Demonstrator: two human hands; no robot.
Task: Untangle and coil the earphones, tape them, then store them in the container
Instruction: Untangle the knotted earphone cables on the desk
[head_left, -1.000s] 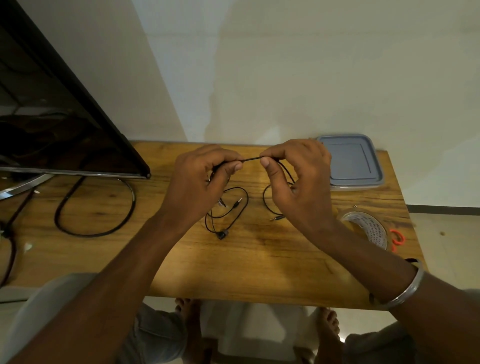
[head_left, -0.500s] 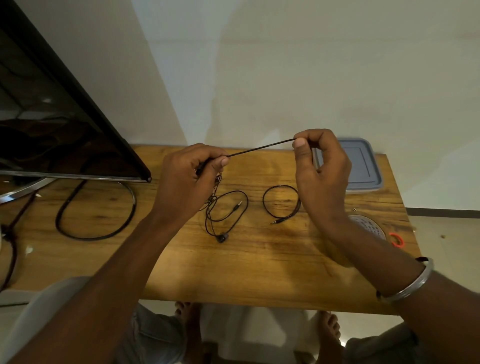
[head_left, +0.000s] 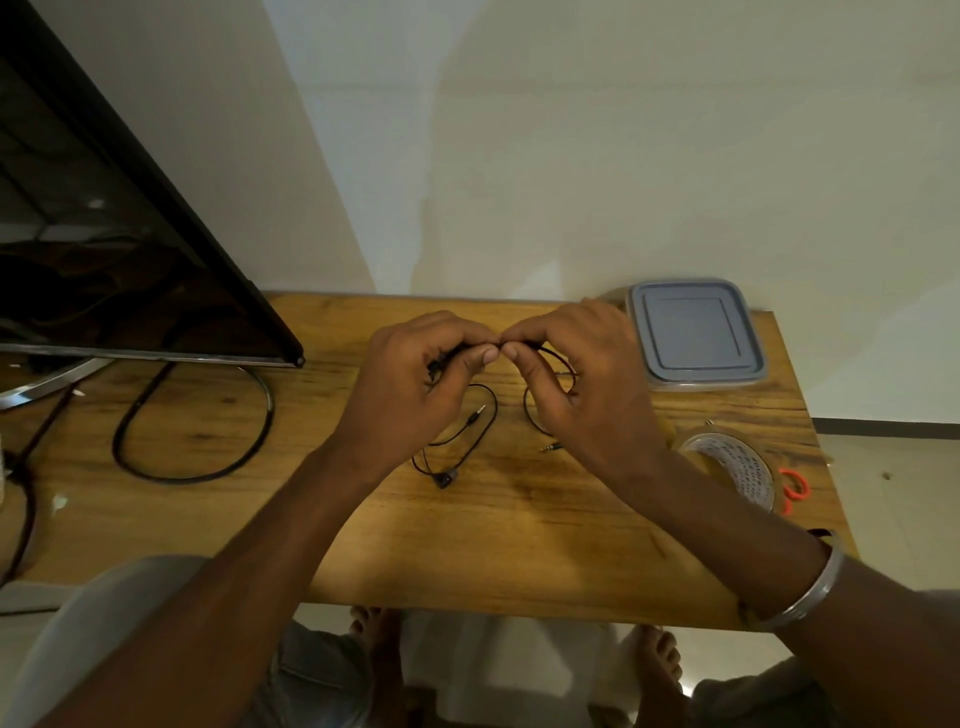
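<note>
Black thin-corded earphones (head_left: 496, 415): lying mid-way along the wooden worktop (head_left: 519, 545), one stretch pinched above it by left hand (head_left: 410, 384) and right hand (head_left: 587, 379), thumbs almost meeting. Advised: wind short, even, untwisted loops. Counted: two jack plugs (head_left: 476, 415), one earbud (head_left: 445, 477), one grey-lidded square plastic container (head_left: 696, 332) at far right corner, one clear tape roll (head_left: 737, 467) by right edge.
</note>
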